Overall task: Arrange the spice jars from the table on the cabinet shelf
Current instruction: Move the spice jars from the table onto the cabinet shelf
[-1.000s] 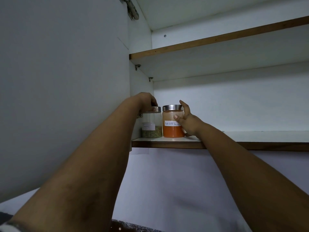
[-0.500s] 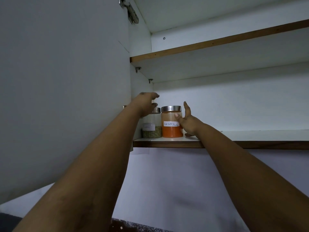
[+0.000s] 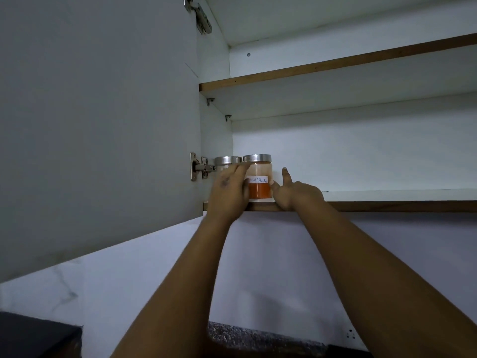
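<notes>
On the far left stands the big white cabinet door (image 3: 98, 125), swung open, with a shiny metal hinge (image 3: 200, 167) on its inner edge. Just right of the hinge sits the first jar (image 3: 227, 161) on the lower shelf (image 3: 387, 205). Only its silver lid shows well — the left hand (image 3: 228, 188) is in front of the glass part. The left hand is flat and spread, with its fingers (image 3: 241, 170) pointing up and right, reaching across to the left side of the next jar. It does not wrap around either jar.

Next comes the orange jar (image 3: 259, 188), right beside the first one, their lids touching or almost touching. It stands up straight near the front edge of the shelf, in the left corner. It has a silver lid, orange powder at the bottom and a white paper label with writing.

Right of it is the right hand (image 3: 294, 193). It is loose and open — one finger points up, and the thumb touches the lower right side of the orange jar. The hand rests at the shelf edge.

Higher up there is a second shelf (image 3: 335, 65) with a brown edge.
</notes>
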The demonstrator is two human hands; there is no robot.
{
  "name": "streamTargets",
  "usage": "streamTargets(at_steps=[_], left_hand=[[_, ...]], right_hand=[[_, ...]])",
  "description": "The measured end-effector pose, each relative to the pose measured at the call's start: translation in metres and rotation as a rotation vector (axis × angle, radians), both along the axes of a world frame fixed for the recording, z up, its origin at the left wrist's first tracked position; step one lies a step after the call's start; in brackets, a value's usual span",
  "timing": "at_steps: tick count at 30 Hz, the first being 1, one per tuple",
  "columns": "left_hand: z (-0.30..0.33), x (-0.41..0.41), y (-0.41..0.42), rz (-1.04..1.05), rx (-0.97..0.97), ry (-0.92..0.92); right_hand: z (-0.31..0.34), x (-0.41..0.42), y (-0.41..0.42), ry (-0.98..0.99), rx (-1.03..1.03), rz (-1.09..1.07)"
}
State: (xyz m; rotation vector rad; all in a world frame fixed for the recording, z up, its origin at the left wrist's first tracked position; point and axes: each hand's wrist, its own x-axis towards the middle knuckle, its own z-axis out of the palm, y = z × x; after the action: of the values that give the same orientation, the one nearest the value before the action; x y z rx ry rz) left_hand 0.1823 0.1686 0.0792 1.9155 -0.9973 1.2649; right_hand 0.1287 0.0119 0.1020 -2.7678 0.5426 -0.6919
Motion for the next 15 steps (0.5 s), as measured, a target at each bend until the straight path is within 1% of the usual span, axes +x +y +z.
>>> streamTargets(at_steps=[1,2,4,6,8,10,12,15], left_hand=[[-0.017,-0.004,-0.002,-0.004,-0.069,-0.027],[-0.035,-0.009,-0.005,-0.001,-0.141,-0.052],[-0.071,-0.020,-0.014,0.013,-0.269,-0.044],[-0.104,-0.031,-0.025,0.056,-0.314,0.013],[-0.135,-0.038,-0.034,0.096,-0.276,0.073],[-0.160,-0.043,-0.040,0.121,-0.212,0.137],[-0.180,-0.047,-0.044,0.123,-0.165,0.211],[-0.207,-0.058,-0.051,0.125,-0.107,0.268]], right_hand=[[-0.007,-0.007,0.001,-0.008,-0.077,-0.042],[-0.015,-0.015,0.002,-0.062,-0.173,-0.083],[-0.038,-0.028,0.003,-0.274,-0.363,-0.136],[-0.064,-0.034,0.001,-0.514,-0.420,-0.110],[-0.087,-0.039,-0.002,-0.655,-0.399,-0.044],[-0.112,-0.045,-0.005,-0.694,-0.378,0.002],[-0.141,-0.052,-0.008,-0.672,-0.347,0.048],[-0.202,-0.066,-0.016,-0.550,-0.245,0.041]])
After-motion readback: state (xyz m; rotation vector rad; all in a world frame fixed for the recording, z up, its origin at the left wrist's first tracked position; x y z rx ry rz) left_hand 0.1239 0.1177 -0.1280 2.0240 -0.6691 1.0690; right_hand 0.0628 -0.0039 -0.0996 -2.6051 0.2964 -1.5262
